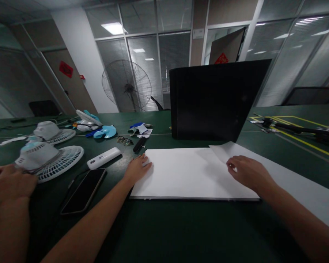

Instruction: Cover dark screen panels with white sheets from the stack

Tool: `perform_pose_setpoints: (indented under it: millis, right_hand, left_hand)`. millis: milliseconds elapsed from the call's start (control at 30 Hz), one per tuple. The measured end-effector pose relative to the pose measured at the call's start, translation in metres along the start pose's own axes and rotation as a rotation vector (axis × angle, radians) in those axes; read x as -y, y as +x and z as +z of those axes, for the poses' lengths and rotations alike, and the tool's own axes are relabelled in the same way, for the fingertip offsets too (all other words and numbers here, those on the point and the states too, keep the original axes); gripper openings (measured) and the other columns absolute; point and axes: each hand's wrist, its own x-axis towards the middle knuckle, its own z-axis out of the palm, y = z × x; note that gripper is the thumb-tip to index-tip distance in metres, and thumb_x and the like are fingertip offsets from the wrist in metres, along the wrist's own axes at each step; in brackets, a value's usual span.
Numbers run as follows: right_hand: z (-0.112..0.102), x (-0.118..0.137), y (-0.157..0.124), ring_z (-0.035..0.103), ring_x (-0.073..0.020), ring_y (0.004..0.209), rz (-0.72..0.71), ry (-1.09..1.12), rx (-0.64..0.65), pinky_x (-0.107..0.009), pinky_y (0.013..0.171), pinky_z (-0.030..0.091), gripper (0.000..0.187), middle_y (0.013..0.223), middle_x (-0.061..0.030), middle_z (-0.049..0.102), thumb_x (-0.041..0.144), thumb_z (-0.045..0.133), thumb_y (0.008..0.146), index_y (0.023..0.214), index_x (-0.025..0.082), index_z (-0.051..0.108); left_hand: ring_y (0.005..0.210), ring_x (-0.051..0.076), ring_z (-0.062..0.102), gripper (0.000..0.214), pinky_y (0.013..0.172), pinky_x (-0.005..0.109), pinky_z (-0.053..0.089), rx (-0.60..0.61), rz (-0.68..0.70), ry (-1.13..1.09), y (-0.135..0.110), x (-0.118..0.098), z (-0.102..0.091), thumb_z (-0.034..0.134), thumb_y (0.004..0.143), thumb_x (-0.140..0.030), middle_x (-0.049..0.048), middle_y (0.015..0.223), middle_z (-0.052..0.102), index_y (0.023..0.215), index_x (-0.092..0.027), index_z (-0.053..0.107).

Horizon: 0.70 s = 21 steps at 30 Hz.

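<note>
A white sheet (186,171) covers a flat rectangular panel with a thin dark rim, lying on the table before me. My left hand (138,168) rests at its left edge, thumb on the white surface and fingers stretched along the border, gripping nothing. Over the panel's right part, my right hand (248,173) is closed, with thumb and fingertips pinched at the edge of a second, larger white sheet (287,182). That sheet runs off to the right under my forearm, and its far corner lifts a little. Just behind the panel stands a large black box (216,102).
Left of me are a phone (83,191), a white power bank (104,158), eyeglasses (124,141) and white fan parts (60,162). Another person's hands (11,182) work beside those parts. A black pole-like object (296,128) lies at the right.
</note>
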Motion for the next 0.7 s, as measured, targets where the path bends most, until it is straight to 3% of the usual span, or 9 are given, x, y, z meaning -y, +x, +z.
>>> perform_pose_setpoints:
  millis: [167,300,467,600,700]
  right_hand:
    - [-0.002,0.069,-0.017,0.068,-0.0215,0.095,-0.368,0.142,-0.033,-0.038,0.087,0.056,0.035,0.114,-0.0106,0.071,0.024,0.042,0.1,0.113,0.019,0.074]
    - [0.007,0.102,-0.029,0.07,-0.024,0.106,-0.534,0.222,0.021,-0.042,0.094,0.057,0.038,0.122,-0.0108,0.072,0.017,0.044,0.099,0.12,0.021,0.075]
    - [0.012,0.122,-0.037,0.059,-0.03,0.133,-0.648,0.309,0.089,-0.057,0.109,0.049,0.045,0.142,-0.0091,0.063,0.015,0.044,0.099,0.135,0.024,0.07]
    - [0.005,0.127,-0.041,0.053,-0.0283,0.14,-0.758,0.403,0.146,-0.058,0.114,0.046,0.048,0.151,-0.0059,0.056,0.018,0.046,0.101,0.145,0.029,0.062]
    - [0.001,0.123,-0.04,0.05,-0.0252,0.143,-0.794,0.463,0.172,-0.055,0.118,0.043,0.051,0.156,-0.0042,0.051,0.02,0.048,0.102,0.151,0.033,0.055]
  left_hand:
    - [0.147,0.031,0.048,0.035,0.122,0.053,0.033,0.007,0.002,-0.03,-0.001,-0.001,-0.003,0.048,0.107,-0.038,0.0132,0.157,0.052,0.124,-0.022,0.073]
    - [0.145,0.03,0.05,0.043,0.119,0.047,0.038,0.002,0.02,-0.062,-0.004,-0.002,-0.006,0.04,0.109,-0.046,0.0098,0.155,0.056,0.115,-0.024,0.076]
    - [0.142,0.033,0.054,0.05,0.119,0.047,0.038,-0.033,0.014,-0.059,-0.003,-0.001,-0.003,0.049,0.103,-0.061,0.0129,0.152,0.059,0.118,-0.021,0.076]
    - [0.144,0.036,0.051,0.057,0.12,0.046,0.037,-0.024,0.01,-0.02,0.0,0.003,0.004,0.068,0.09,-0.064,0.0159,0.158,0.052,0.124,-0.019,0.074]
    - [0.145,0.035,0.05,0.059,0.123,0.047,0.033,-0.016,-0.026,-0.028,0.002,0.005,0.007,0.069,0.091,-0.061,0.0155,0.161,0.047,0.133,-0.019,0.069]
